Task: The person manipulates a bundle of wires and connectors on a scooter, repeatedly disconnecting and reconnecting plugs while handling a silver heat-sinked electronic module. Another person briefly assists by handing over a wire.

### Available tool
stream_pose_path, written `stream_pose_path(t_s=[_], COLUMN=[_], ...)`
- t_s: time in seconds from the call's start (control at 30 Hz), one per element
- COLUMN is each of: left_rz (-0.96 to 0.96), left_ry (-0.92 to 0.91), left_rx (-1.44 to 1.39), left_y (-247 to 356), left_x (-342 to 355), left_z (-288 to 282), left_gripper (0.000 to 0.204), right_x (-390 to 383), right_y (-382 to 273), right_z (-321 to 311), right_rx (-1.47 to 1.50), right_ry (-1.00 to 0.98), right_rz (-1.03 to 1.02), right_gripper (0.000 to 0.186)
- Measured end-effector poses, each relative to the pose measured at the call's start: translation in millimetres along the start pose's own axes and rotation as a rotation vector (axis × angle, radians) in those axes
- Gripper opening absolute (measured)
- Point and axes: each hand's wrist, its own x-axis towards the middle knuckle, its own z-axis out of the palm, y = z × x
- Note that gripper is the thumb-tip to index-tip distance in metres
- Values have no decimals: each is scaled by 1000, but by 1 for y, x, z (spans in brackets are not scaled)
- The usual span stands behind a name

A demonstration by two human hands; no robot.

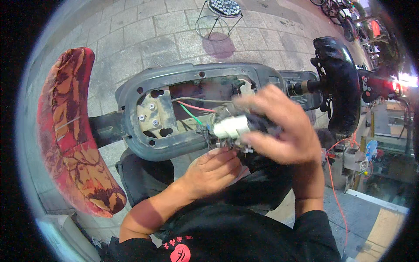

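My left hand (215,169) is closed, its fingertips pressed together at the lower end of a cluster of wires and small parts; what they pinch is hidden. Just above it sits a white plastic piece (231,127), perhaps a connector or small housing. Over its right side arches my right hand (283,124), smeared by motion, with thumb and fingers curved around a dark part beside the white piece; whether it grips is unclear. A green wire (190,114) and a red wire (197,107) run to this cluster from the open compartment of a grey vehicle body (146,150).
A red-brown patterned seat (83,131) is at the left, a black seat (338,85) at the right. Behind stands a round stool (224,8) on paving. An orange cord (334,192) hangs at right near a workbench area. Parked bicycles (334,11) are at the far right.
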Motion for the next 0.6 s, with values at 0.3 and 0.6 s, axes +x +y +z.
stream_pose_path(t_s=[0.3,0.6], left_rz=[23,-154], left_ry=[-67,-113], left_rx=[-215,-517], left_y=[-1,3], left_x=[0,10], left_z=[-30,-62], left_gripper=[20,20], right_x=[-78,-82], right_y=[43,34], right_z=[73,92], right_rx=[138,270], right_ry=[314,398], right_rz=[-106,-169], right_gripper=[45,50])
